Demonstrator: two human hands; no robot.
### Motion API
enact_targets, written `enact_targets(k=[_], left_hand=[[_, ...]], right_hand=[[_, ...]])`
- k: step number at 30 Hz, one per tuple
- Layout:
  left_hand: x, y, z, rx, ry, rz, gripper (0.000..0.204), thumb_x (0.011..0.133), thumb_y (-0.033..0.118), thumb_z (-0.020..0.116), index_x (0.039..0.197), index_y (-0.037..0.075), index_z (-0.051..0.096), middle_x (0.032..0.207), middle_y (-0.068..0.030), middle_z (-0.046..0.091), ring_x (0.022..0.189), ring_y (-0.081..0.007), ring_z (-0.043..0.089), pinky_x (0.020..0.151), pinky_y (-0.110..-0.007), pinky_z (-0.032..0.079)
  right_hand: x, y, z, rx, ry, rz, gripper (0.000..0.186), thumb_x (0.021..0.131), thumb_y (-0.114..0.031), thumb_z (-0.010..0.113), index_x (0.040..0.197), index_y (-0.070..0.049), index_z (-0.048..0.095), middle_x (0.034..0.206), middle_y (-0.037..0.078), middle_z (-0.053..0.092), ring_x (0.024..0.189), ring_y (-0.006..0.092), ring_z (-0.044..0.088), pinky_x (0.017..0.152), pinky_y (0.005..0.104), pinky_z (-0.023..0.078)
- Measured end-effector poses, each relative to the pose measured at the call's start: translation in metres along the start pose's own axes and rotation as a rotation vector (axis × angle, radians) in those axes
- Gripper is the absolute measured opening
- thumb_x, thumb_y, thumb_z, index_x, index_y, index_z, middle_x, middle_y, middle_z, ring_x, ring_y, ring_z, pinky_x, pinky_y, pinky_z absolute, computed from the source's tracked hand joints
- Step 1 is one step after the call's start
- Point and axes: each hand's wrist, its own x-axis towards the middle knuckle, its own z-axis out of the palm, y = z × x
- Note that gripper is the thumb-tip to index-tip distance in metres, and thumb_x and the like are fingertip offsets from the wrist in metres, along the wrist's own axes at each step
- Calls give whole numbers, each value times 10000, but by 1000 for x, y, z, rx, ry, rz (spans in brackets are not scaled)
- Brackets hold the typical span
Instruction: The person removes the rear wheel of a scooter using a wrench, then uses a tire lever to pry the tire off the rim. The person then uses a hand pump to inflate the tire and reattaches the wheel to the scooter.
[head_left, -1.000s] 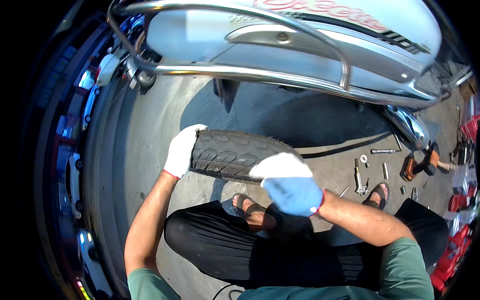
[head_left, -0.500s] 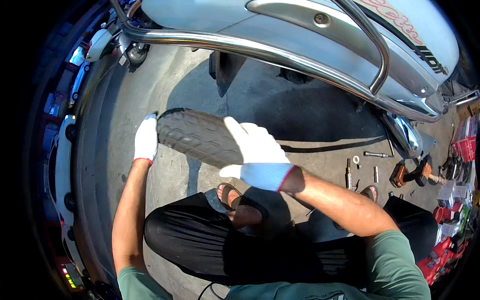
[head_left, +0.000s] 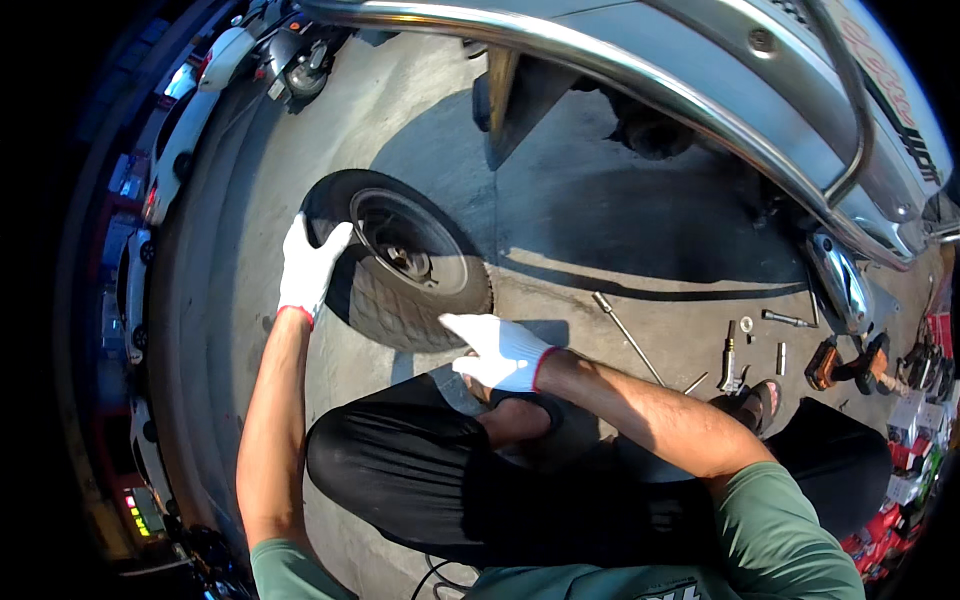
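A small scooter wheel [head_left: 425, 262] with a black treaded tyre and dark metal rim stands tilted above the concrete, its hub side turned up and to the right. My left hand [head_left: 308, 268], in a white knit glove with a red cuff, grips the tyre's left edge, thumb spread over the tread. At the tyre's lower right, my gloved right hand [head_left: 508, 352] has its fingers stretched toward the tread, the fingertips at its edge. Whether they press on the rubber I cannot tell.
A pale scooter body [head_left: 690, 90] with a chrome guard bar [head_left: 640, 75] overhangs the far side. On the floor at right lie a long-handled socket tool [head_left: 628, 338], an air tool [head_left: 731, 360], a washer [head_left: 746, 324] and an orange-and-black part [head_left: 824, 363]. Boxes [head_left: 905, 420] crowd the right edge.
The wheel has turned from showing its tread to showing its rim and hub. My right hand has slid off the top of the tyre, down to its lower right. The view has shifted.
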Motion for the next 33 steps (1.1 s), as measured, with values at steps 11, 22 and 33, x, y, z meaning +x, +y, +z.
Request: enact_targets(k=[11,22,33], left_hand=[[35,-102,5,217,209,1,796,737,338,737,1398,-6,457,1409,-243,461,1329,-363,421,1130,-413,333],[-25,-54,8,240,284,253,816,728,295,760,1419,19,423,1428,-247,419,1351,-362,375,1145,-447,292],[-12,-31,30,51,205,99,960,730,403,817,1455,-19,351,1406,-257,431,1308,-338,445,1100,-424,367]], right_hand=[[-37,60,2,15,-176,415,505,920,-276,563,1356,-25,515,1291,216,596,1196,355,574,1008,399,464],[-65,94,15,7,-206,558,476,924,-285,585,1321,-26,541,1242,225,617,1163,375,581,982,396,465],[-90,90,-5,116,-196,790,350,960,-134,544,1303,-88,598,1389,112,561,1273,257,525,1068,304,400]])
